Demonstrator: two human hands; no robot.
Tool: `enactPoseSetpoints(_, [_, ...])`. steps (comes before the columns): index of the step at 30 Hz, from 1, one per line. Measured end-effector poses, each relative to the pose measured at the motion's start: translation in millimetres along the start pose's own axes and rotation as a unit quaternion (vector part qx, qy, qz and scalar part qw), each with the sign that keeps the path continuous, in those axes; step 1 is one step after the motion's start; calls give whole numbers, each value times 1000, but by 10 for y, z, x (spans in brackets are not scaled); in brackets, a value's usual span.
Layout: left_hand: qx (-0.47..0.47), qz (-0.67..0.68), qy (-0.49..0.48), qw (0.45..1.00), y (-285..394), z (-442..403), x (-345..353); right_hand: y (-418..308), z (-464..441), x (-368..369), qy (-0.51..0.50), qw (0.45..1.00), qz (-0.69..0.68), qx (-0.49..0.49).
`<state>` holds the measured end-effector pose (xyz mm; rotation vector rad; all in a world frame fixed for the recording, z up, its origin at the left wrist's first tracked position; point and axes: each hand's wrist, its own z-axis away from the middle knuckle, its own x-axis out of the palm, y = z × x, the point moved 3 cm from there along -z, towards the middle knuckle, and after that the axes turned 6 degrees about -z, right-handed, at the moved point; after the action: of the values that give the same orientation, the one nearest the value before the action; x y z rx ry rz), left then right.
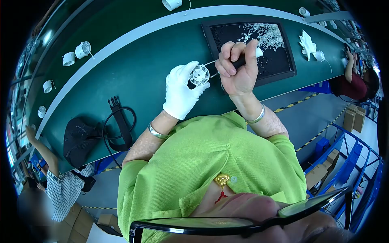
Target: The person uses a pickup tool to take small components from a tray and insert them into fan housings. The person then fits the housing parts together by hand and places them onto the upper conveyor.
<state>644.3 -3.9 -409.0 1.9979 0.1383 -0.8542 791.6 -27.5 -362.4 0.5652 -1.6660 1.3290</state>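
My left hand, in a white glove, grips a small white fan with a round spoked frame. Thumb and fingers close around its rim above the green table. My bare right hand is closed around a black-handled tool with a white end. The tool's thin metal shaft points toward the fan; whether its tip touches is hard to see. A thin pale wire runs from the fan toward my right hand. Just beyond that hand lies a black tray with many small translucent white pieces scattered in it.
Right of the tray are a crumpled white glove and a white fan unit. A black bag with straps lies at left. More white units sit beyond the pale rail. Other people are at both sides.
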Motion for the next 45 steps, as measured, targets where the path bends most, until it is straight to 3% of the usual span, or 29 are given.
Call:
enactPoseSetpoints(6, [-11, -9, -26, 1000, -3, -56, 29, 218, -42, 7, -13, 989, 147, -23])
enactPoseSetpoints(12, [-15, -11, -19, 1000, -11, -81, 51, 286, -66, -38, 18, 989, 145, -20])
enactPoseSetpoints(25, [5, -19, 18, 1000, -19, -102, 81, 351, -46, -136, -28, 969, 242, -46])
enactPoseSetpoints(29, [-4, -7, -5, 1000, -36, -81, 52, 332, -15, -88, -66, 945, 313, -73])
enactPoseSetpoints(31, [-3, 19, -32, 999, -2, -127, 113, 323, 4, 5, -120, 858, 488, -109])
enactPoseSetpoints(36, [6, 53, -7, 999, -114, -94, 238, 345, -19, -10, -117, 849, 502, -118])
enactPoseSetpoints(41, [-47, 66, -66, 995, -98, -109, 241, 392, 2, -65, -136, 836, 515, -133])
enactPoseSetpoints(45, [-25, 32, -51, 998, -137, -90, 257, 418, -65, -65, -132, 831, 520, -145])
